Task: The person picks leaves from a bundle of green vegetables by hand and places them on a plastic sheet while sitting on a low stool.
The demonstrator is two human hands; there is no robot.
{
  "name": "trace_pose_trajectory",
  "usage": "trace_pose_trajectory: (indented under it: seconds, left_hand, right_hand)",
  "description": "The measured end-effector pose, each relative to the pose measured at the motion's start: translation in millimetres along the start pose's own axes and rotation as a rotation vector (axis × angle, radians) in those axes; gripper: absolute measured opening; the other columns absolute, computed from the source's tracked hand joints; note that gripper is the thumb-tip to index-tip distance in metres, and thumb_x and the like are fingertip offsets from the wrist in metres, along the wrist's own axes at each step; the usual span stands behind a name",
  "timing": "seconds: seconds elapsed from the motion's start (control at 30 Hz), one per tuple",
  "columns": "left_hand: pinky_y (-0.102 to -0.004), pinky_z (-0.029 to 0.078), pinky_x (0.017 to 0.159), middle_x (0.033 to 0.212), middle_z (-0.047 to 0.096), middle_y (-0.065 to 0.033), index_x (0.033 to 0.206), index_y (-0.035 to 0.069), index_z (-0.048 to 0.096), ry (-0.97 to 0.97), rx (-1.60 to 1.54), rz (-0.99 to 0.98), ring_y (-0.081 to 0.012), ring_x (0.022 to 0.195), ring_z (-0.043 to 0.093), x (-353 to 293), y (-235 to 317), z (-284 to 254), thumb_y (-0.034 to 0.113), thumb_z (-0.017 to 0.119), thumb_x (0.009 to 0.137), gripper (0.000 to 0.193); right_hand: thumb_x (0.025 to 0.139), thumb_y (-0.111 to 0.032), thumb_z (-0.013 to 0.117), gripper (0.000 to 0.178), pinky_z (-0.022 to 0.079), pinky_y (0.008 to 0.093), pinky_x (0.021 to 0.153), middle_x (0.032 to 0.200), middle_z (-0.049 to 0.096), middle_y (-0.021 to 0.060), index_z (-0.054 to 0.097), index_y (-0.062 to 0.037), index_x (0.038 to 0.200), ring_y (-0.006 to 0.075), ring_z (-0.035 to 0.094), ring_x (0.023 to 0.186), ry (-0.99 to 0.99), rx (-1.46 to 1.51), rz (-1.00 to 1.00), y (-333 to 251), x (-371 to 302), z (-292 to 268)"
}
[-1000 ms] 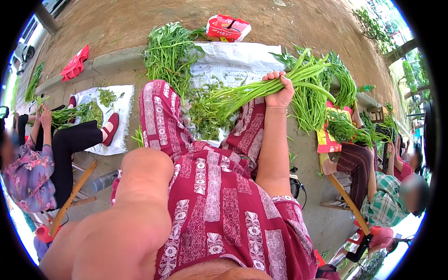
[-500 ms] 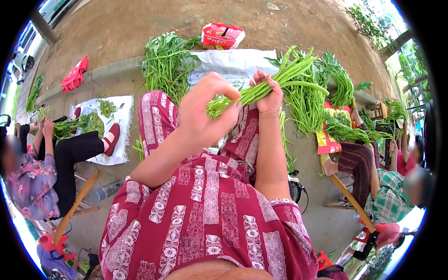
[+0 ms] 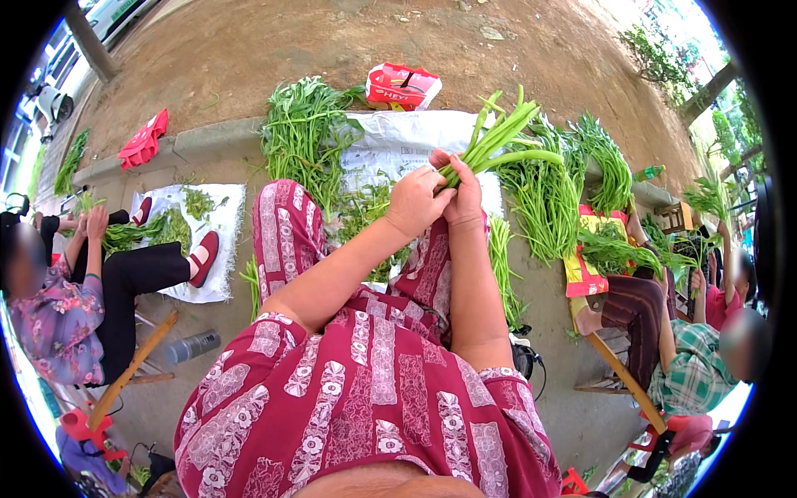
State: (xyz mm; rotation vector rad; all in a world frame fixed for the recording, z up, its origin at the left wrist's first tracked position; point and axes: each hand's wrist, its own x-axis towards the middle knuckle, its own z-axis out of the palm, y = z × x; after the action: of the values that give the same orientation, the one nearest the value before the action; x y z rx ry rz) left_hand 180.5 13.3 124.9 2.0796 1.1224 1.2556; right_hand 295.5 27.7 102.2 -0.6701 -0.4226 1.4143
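A bunch of long green water spinach stems (image 3: 506,133) fans up and to the right from my right hand (image 3: 465,192), whose fingers are wrapped round its lower part. My left hand (image 3: 418,202) presses against the right one with its fingers closed at the bunch's near end, which the hands hide. Both hands hover above my lap. Below and beyond them, loose leafy greens (image 3: 365,217) lie on a white plastic sheet (image 3: 407,124). A big heap of water spinach (image 3: 300,137) rests left of the sheet, and another heap of stems (image 3: 544,207) lies to the right.
A red and white bag (image 3: 404,86) stands behind the sheet near a low concrete kerb (image 3: 216,137). At left, a person (image 3: 62,307) sits by a second white sheet (image 3: 224,249) and a bottle (image 3: 193,346). Other people (image 3: 697,365) sit at right, handling greens.
My left hand, blurred by motion to the left before, has come right against the right hand. The leafy end that stuck out leftward no longer shows. The whole view has shifted slightly.
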Motion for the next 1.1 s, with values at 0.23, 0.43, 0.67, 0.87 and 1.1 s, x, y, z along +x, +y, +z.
trace_pose_trajectory:
  seconds: [0.23,0.43,0.67,0.87,1.1]
  left_hand:
    - [-0.0344,0.045,0.056,0.068,0.057,-0.0107,0.067,0.002,0.058,0.038,0.050,0.013,-0.0253,0.062,0.057,2.5,-7.9,1.0,0.011,0.064,0.069,0.011]
    - [-0.0237,0.042,0.052,0.063,0.057,-0.0029,0.070,-0.002,0.058,-0.096,-0.448,-0.328,-0.0075,0.055,0.050,-0.7,-27.6,-0.3,0.004,0.062,0.074,0.008]
    - [-0.0205,0.039,0.046,0.061,0.056,-0.0002,0.067,0.000,0.058,-0.111,-0.544,-0.412,-0.0050,0.051,0.048,0.0,-31.8,-14.5,0.007,0.058,0.074,0.009]
    - [-0.0200,0.039,0.043,0.059,0.055,-0.0011,0.066,0.001,0.058,-0.091,-0.729,-0.549,-0.0052,0.050,0.049,1.3,-30.2,-18.1,0.006,0.058,0.072,0.008]
    - [-0.0203,0.038,0.046,0.059,0.054,-0.0008,0.063,0.002,0.056,-0.027,-0.751,-0.507,-0.0058,0.050,0.048,-2.1,-36.1,-17.6,0.005,0.057,0.072,0.009]
  right_hand:
    - [0.081,-0.010,0.057,0.014,0.047,0.0347,0.078,0.097,0.061,0.0142,0.052,-0.0038,0.092,0.0214,0.057,0.088,-0.040,-0.182,-0.033,7.1,-3.2,13.6]
    - [0.079,-0.010,0.061,0.016,0.048,0.0295,0.072,0.089,0.062,0.0115,0.057,-0.0004,0.090,0.0170,0.059,0.078,-0.038,-0.232,-0.008,13.5,-4.3,13.4]
    - [0.077,-0.011,0.062,0.018,0.046,0.0273,0.066,0.081,0.059,0.0083,0.054,-0.0013,0.090,0.0151,0.057,0.072,-0.059,-0.192,0.013,13.6,-5.3,18.3]
    - [0.076,-0.011,0.063,0.018,0.043,0.0250,0.059,0.076,0.057,0.0042,0.055,-0.0025,0.090,0.0123,0.054,0.067,-0.051,-0.166,0.034,16.5,-1.9,13.6]
    - [0.076,-0.014,0.067,0.014,0.042,0.0235,0.051,0.068,0.057,0.0021,0.056,-0.0062,0.078,0.0105,0.052,0.057,0.110,-0.320,-0.029,27.7,-2.6,14.8]
